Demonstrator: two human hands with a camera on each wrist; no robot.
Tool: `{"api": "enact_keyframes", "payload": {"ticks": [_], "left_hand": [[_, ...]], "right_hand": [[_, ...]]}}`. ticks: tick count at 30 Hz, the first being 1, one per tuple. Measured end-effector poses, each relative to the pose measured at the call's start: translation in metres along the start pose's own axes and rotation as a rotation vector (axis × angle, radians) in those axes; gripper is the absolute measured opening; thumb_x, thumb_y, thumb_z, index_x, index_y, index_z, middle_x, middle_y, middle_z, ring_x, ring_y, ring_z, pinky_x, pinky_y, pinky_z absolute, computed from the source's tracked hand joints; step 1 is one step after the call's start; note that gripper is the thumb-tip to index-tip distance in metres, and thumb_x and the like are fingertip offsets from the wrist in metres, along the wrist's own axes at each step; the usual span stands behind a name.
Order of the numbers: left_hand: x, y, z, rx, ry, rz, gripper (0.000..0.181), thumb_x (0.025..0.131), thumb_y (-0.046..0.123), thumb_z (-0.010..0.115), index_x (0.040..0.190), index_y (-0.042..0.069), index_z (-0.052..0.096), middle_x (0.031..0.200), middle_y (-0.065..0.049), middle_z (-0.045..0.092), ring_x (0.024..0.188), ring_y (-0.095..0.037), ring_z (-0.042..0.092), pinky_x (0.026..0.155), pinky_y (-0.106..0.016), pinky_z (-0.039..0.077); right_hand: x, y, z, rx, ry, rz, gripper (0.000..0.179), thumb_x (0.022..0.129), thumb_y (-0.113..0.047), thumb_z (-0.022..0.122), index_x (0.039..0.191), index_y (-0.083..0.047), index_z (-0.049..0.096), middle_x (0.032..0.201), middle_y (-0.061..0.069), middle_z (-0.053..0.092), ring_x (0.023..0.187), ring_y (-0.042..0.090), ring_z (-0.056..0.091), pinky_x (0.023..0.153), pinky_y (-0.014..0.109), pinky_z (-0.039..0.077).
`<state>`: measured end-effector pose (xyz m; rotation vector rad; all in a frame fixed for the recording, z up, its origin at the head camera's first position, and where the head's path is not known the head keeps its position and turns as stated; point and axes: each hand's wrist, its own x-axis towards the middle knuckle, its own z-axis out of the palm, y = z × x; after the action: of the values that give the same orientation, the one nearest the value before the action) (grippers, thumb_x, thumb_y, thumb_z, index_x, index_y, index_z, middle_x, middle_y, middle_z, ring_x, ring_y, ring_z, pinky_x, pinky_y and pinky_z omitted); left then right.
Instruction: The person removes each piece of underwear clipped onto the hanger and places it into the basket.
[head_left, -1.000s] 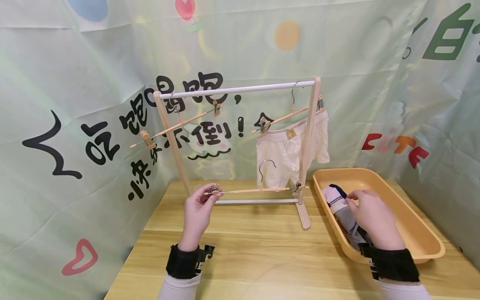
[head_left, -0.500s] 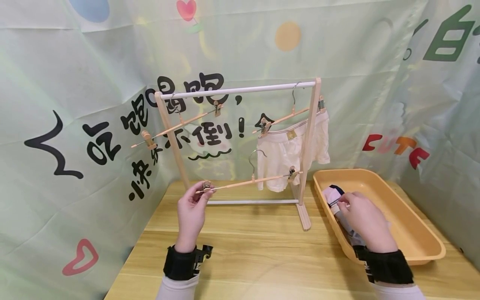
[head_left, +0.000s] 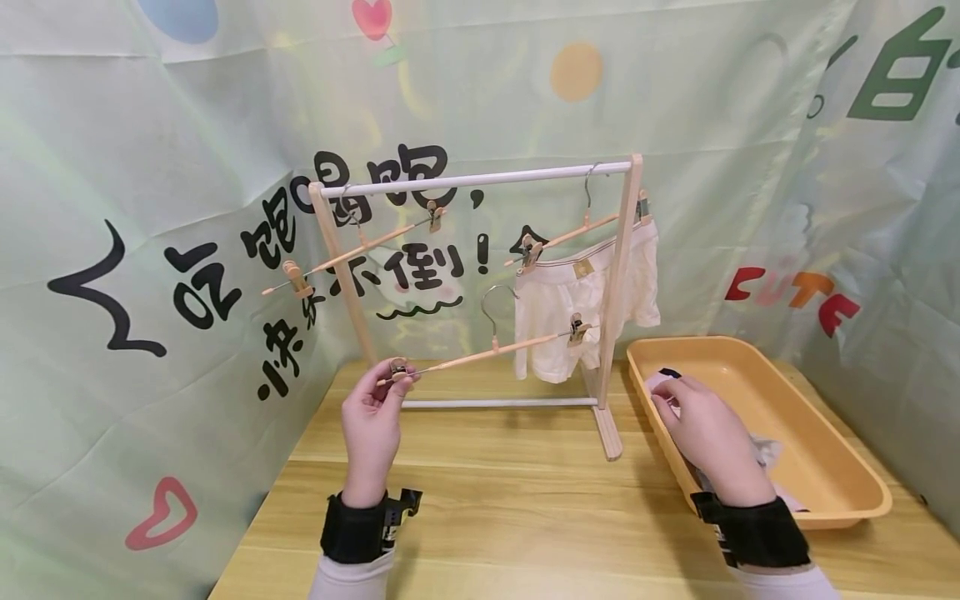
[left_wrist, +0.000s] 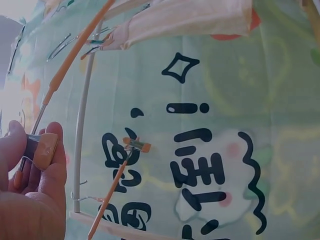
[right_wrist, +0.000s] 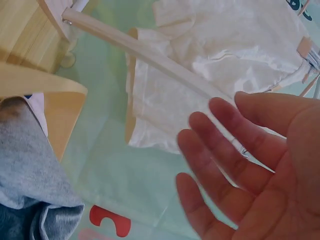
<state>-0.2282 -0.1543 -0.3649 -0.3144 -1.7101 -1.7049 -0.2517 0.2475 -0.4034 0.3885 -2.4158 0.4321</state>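
Note:
My left hand pinches the left clip of a peach trouser hanger. The hanger is held in the air before the rack, tilted with its right end higher, its metal hook pointing up. My right hand is over the near-left side of the orange basin, holding nothing. In the right wrist view its fingers are relaxed and bent a little. Folded clothes lie in the basin, with a grey garment visible and the rest mostly hidden by the hand in the head view.
A wooden rack with white rails stands at the table's back. White shorts hang clipped on a hanger at its right. A bare clip hanger hangs at its left. A printed cloth backdrop surrounds the wooden table.
My left hand has moved left with the hanger, whose right end has risen. My right hand has shifted left over the basin, uncovering more cloth at the basin's near side.

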Motion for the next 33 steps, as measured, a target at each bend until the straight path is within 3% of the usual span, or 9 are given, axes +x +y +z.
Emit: {"api": "enact_keyframes", "payload": {"ticks": [4,10,16,22,33], "left_hand": [[0.0,0.002,-0.003,-0.017,0.016,0.012,0.027,0.086,0.008,0.066,0.11,-0.004,0.065,0.096,-0.006,0.07,0.087,-0.022,0.067,0.078,-0.022,0.057],[0.001,0.007,-0.008,-0.049,0.042,0.05,0.028,0.087,0.006,0.064,0.112,-0.006,0.063,0.097,0.001,0.071,0.089,-0.022,0.067,0.079,-0.022,0.057],[0.004,0.011,-0.014,-0.064,0.092,0.067,0.027,0.087,0.005,0.064,0.11,-0.008,0.063,0.094,-0.008,0.072,0.087,-0.024,0.068,0.076,-0.019,0.056],[0.005,0.014,-0.021,-0.056,0.154,0.053,0.027,0.087,0.008,0.065,0.111,-0.004,0.064,0.092,0.001,0.072,0.087,-0.023,0.067,0.078,-0.021,0.056],[0.006,0.025,-0.029,-0.153,0.235,0.061,0.03,0.086,0.004,0.064,0.113,-0.009,0.061,0.094,-0.004,0.071,0.089,-0.023,0.067,0.081,-0.022,0.056]], "right_hand": [[0.001,-0.004,0.001,0.028,0.032,-0.046,0.008,0.084,-0.012,0.068,0.091,-0.009,0.064,0.083,0.01,0.065,0.069,0.024,0.059,0.055,0.046,0.052],[0.003,-0.01,0.003,0.036,0.046,-0.051,0.006,0.084,-0.012,0.068,0.088,-0.009,0.064,0.082,0.009,0.064,0.066,0.022,0.056,0.054,0.045,0.05],[0.003,-0.012,0.007,0.036,-0.003,-0.071,0.006,0.085,-0.013,0.068,0.087,-0.01,0.065,0.084,0.005,0.062,0.068,0.018,0.056,0.055,0.041,0.05],[0.003,-0.014,0.014,0.065,-0.057,-0.137,0.005,0.085,-0.014,0.068,0.09,-0.011,0.067,0.086,0.003,0.064,0.075,0.016,0.056,0.058,0.039,0.052],[0.001,-0.016,0.019,0.034,-0.087,-0.159,0.008,0.086,-0.017,0.067,0.093,-0.014,0.068,0.084,0.001,0.067,0.073,0.014,0.058,0.057,0.038,0.051]]}}
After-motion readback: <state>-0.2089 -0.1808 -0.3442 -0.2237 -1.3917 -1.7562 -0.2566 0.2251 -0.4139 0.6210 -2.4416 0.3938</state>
